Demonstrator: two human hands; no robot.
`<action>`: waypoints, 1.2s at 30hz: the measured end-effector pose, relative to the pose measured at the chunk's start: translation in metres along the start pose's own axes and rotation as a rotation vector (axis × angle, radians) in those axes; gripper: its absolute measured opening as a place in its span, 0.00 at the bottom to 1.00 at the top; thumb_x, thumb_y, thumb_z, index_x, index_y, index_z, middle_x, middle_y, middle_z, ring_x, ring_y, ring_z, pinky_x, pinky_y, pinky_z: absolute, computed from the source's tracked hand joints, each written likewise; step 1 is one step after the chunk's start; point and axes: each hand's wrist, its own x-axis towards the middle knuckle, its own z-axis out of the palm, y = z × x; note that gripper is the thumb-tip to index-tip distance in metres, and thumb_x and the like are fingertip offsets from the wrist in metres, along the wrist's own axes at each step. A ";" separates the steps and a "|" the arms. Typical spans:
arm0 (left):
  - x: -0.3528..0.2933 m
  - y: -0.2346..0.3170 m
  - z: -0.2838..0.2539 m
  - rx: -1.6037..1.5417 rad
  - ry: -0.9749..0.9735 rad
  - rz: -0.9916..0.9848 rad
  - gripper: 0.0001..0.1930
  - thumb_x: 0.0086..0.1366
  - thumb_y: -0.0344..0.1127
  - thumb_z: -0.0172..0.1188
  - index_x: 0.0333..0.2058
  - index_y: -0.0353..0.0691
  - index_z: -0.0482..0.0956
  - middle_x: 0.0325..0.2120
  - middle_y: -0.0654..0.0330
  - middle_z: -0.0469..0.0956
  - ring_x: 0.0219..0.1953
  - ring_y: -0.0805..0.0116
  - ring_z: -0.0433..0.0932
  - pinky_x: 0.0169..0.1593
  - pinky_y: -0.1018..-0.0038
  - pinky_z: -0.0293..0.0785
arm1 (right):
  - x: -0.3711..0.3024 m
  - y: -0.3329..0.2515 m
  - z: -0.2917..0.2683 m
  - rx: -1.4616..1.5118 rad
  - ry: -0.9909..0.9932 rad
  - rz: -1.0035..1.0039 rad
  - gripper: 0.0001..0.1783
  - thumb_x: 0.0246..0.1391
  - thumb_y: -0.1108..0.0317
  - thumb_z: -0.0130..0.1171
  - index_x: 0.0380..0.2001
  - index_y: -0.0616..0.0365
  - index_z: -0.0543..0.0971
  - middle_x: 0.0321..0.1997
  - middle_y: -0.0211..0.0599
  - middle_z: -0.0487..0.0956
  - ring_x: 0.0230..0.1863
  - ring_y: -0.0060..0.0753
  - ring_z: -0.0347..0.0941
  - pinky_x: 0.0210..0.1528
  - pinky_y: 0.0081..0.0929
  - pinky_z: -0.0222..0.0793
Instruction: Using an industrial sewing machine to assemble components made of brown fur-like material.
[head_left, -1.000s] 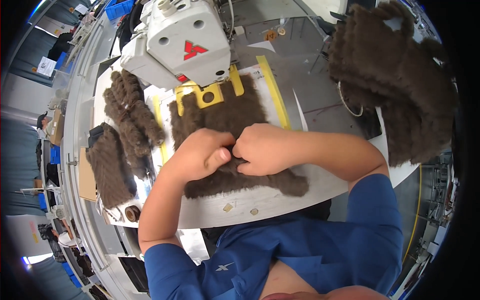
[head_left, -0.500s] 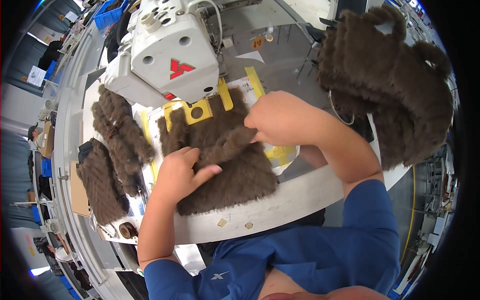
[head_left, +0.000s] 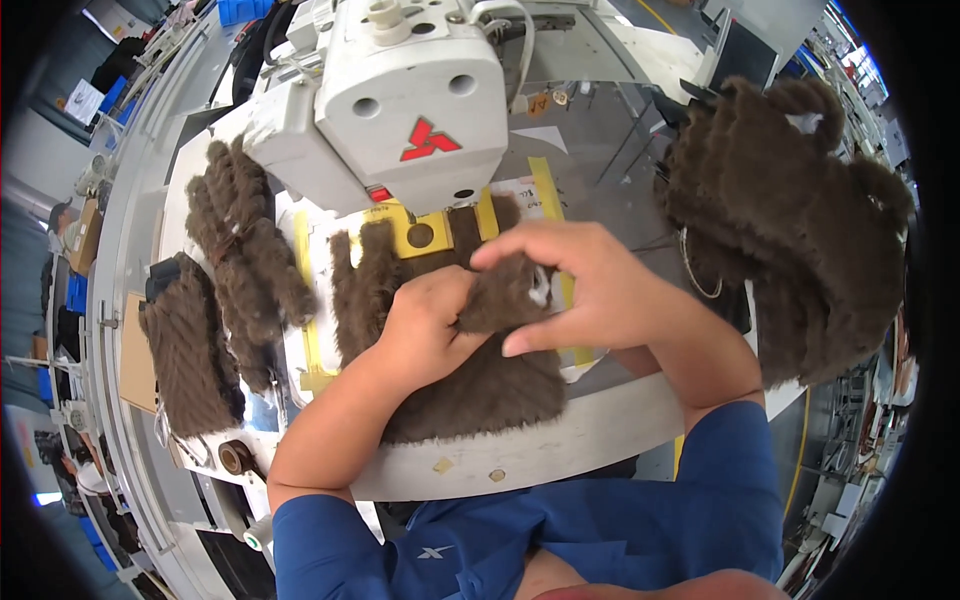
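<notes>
From the head camera, a shaggy dark-brown fake-fur panel (head_left: 470, 385) lies flat on the white curved sewing table (head_left: 560, 440), its far edge tucked under the head of the white industrial sewing machine (head_left: 400, 95). The left hand (head_left: 428, 325) is curled into a loose fist pressed down on the fur, fingers folded around a raised fold of the pile, seemingly to pin the panel so it does not slide. The right hand (head_left: 580, 285) arches over from the right; its fingers are narrowly closed, thumb below and fingers above, pinching the same lifted flap of fur where a small pale patch of backing shows. Both hands meet on that fold, just in front of the yellow flat clamp plate with a round hole (head_left: 420, 232) under the machine head, probably to line the edge up with it.

Yellow tape strips (head_left: 303, 290) mark the table around the panel. To the left lie a long twisted bundle of brown fur strips (head_left: 240, 260) and a flatter brown fur piece (head_left: 185, 350), with a small brown tape roll (head_left: 236, 457) near the table edge. A big heap of brown fur pieces (head_left: 790, 220) hangs at right. Beyond is a workshop with grey floor and blue bins (head_left: 240, 10)
</notes>
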 end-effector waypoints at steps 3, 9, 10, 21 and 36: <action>0.002 -0.002 0.001 -0.052 -0.010 0.065 0.21 0.47 0.40 0.81 0.34 0.38 0.80 0.24 0.55 0.74 0.27 0.52 0.77 0.30 0.64 0.73 | 0.003 0.012 0.018 0.040 0.153 -0.183 0.19 0.44 0.66 0.82 0.41 0.53 0.87 0.34 0.30 0.81 0.35 0.29 0.77 0.36 0.27 0.71; 0.005 -0.004 -0.006 -0.125 0.001 0.141 0.22 0.47 0.42 0.81 0.35 0.35 0.83 0.25 0.56 0.78 0.26 0.59 0.78 0.30 0.68 0.74 | 0.001 0.020 0.023 0.041 0.194 -0.292 0.16 0.45 0.70 0.81 0.38 0.52 0.87 0.32 0.30 0.82 0.31 0.30 0.78 0.33 0.26 0.71; 0.004 -0.005 -0.006 -0.129 0.000 0.164 0.22 0.47 0.42 0.81 0.35 0.35 0.83 0.25 0.56 0.78 0.26 0.59 0.78 0.30 0.68 0.74 | 0.000 0.019 0.022 0.031 0.174 -0.336 0.16 0.45 0.69 0.81 0.39 0.52 0.87 0.33 0.31 0.83 0.32 0.31 0.78 0.34 0.27 0.72; 0.004 0.000 -0.002 -0.065 0.237 0.338 0.15 0.45 0.28 0.77 0.33 0.33 0.82 0.22 0.57 0.74 0.22 0.60 0.75 0.24 0.69 0.70 | -0.008 0.017 0.025 0.150 0.220 -0.342 0.17 0.44 0.72 0.78 0.39 0.59 0.84 0.37 0.37 0.83 0.35 0.37 0.81 0.36 0.29 0.75; -0.003 -0.004 -0.001 -0.124 0.080 0.257 0.13 0.57 0.33 0.76 0.34 0.34 0.80 0.28 0.51 0.80 0.27 0.56 0.80 0.32 0.67 0.76 | 0.000 0.026 0.008 0.121 0.154 -0.295 0.15 0.48 0.70 0.79 0.39 0.61 0.85 0.35 0.36 0.83 0.31 0.29 0.78 0.33 0.25 0.72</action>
